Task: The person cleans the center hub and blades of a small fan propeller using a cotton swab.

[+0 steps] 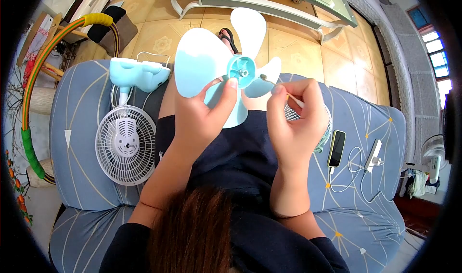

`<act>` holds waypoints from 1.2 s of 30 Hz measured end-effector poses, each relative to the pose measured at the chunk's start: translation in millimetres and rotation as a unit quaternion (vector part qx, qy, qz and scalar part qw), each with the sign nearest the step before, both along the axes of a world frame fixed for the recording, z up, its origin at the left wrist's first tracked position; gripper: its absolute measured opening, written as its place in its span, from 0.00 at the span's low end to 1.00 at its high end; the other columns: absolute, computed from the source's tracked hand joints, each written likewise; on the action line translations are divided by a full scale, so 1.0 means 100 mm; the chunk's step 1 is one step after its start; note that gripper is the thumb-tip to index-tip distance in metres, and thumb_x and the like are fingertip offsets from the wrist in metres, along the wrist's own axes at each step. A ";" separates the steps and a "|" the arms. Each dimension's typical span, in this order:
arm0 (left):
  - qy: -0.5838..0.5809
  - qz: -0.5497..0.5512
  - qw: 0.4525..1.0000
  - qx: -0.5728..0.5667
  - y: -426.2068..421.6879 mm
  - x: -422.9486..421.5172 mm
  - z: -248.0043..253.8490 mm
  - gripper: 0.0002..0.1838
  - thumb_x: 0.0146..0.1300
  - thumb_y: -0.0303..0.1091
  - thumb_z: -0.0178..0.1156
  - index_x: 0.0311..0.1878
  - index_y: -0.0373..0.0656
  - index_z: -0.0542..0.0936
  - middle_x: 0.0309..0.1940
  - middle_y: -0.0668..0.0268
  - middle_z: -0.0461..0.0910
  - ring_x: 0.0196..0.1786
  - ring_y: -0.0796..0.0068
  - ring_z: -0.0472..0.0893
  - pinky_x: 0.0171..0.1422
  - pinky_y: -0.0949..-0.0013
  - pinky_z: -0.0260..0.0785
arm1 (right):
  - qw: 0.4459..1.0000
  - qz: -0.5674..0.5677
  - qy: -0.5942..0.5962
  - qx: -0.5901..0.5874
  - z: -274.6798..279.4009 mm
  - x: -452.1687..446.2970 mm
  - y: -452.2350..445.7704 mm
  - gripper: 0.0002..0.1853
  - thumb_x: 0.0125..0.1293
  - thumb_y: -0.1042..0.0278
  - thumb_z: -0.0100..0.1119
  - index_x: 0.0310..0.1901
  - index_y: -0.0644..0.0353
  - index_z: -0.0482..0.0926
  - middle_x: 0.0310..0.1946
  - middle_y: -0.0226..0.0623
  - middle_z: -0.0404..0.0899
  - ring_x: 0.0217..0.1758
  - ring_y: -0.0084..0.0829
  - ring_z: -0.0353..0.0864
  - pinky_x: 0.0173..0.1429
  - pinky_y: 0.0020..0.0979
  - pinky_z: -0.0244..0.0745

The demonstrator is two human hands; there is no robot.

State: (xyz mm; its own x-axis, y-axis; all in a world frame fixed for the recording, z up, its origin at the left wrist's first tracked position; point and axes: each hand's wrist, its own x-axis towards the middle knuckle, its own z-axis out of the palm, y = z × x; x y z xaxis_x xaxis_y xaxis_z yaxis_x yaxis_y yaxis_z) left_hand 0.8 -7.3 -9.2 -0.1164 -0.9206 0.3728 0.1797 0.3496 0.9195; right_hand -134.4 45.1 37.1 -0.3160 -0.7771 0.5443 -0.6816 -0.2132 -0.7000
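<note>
From the sofa (79, 189), I hold the fan blade (238, 63) over my lap (221, 136), left hand (204, 112) gripping near its centre, right hand (296, 116) pinching a cotton swab (264, 77) (tip darkened), apparently mid-swabbing, which calls for steadiness.

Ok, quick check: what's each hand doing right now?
Left hand: closed, holding the fan blade.
Right hand: closed, pinching a swab.

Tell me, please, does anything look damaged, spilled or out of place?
The blue fan lies on the sofa without its blades, which the left hand holds; it looks taken apart, not broken. The swab has a dark tip, apparently dirty. I see no spill.
</note>
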 end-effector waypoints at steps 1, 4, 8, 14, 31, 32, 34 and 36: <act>-0.035 0.013 0.999 -0.009 -0.01 0.04 -0.02 0.15 0.62 0.22 0.61 0.51 0.28 0.78 0.48 0.56 0.80 0.51 0.69 0.80 0.54 0.69 0.75 | 1.000 0.000 -0.011 -0.010 0.01 -0.01 0.00 0.05 0.63 0.80 0.60 0.31 0.68 0.74 0.27 0.33 0.79 0.30 0.17 0.75 0.41 0.22 0.79; -0.054 0.017 0.998 -0.027 -0.02 0.04 -0.03 0.14 0.61 0.22 0.62 0.50 0.29 0.79 0.47 0.57 0.80 0.51 0.68 0.80 0.54 0.69 0.75 | 0.999 0.025 -0.036 0.003 0.01 -0.01 0.00 0.05 0.64 0.80 0.60 0.32 0.68 0.74 0.28 0.34 0.79 0.32 0.17 0.77 0.42 0.22 0.79; -0.057 0.006 0.997 -0.058 -0.03 0.00 0.00 0.14 0.60 0.23 0.63 0.49 0.29 0.80 0.48 0.58 0.80 0.51 0.67 0.80 0.55 0.68 0.74 | 0.999 0.036 -0.023 0.021 -0.07 -0.01 -0.03 0.05 0.65 0.80 0.60 0.33 0.69 0.74 0.29 0.34 0.80 0.34 0.17 0.78 0.42 0.23 0.80; -0.151 -0.016 0.982 -0.117 0.01 0.05 0.06 0.17 0.58 0.21 0.62 0.52 0.29 0.78 0.56 0.53 0.77 0.54 0.66 0.81 0.57 0.68 0.73 | 0.999 0.021 0.022 0.025 -0.10 -0.02 -0.05 0.04 0.65 0.80 0.60 0.34 0.69 0.74 0.29 0.36 0.80 0.32 0.18 0.79 0.41 0.22 0.80; -0.188 0.018 0.971 -0.147 -0.01 0.04 0.05 0.15 0.64 0.18 0.53 0.53 0.28 0.80 0.45 0.55 0.86 0.48 0.67 0.85 0.55 0.65 0.79 | 1.000 0.020 0.013 0.002 -0.10 -0.03 -0.05 0.05 0.63 0.81 0.61 0.32 0.69 0.73 0.26 0.36 0.80 0.30 0.18 0.78 0.40 0.23 0.80; -0.189 0.019 0.970 -0.154 -0.01 0.04 0.04 0.15 0.64 0.18 0.53 0.53 0.28 0.80 0.45 0.55 0.86 0.48 0.67 0.85 0.54 0.65 0.79 | 1.000 0.018 0.006 -0.011 -0.11 -0.03 -0.06 0.05 0.63 0.81 0.61 0.32 0.69 0.73 0.26 0.37 0.80 0.31 0.18 0.79 0.40 0.24 0.80; -0.196 0.016 0.968 -0.158 -0.01 0.05 0.04 0.15 0.64 0.18 0.53 0.53 0.29 0.81 0.45 0.55 0.86 0.48 0.67 0.85 0.54 0.65 0.79 | 1.000 0.014 0.011 -0.003 -0.12 -0.03 -0.06 0.05 0.63 0.80 0.61 0.32 0.69 0.74 0.27 0.37 0.80 0.31 0.19 0.79 0.40 0.24 0.80; -0.188 0.006 0.973 -0.135 0.02 0.05 0.04 0.15 0.64 0.18 0.54 0.53 0.29 0.81 0.45 0.56 0.86 0.49 0.67 0.85 0.55 0.65 0.78 | 0.999 0.012 0.029 0.018 -0.12 -0.03 -0.06 0.05 0.63 0.80 0.61 0.32 0.69 0.74 0.27 0.38 0.80 0.31 0.20 0.80 0.40 0.24 0.80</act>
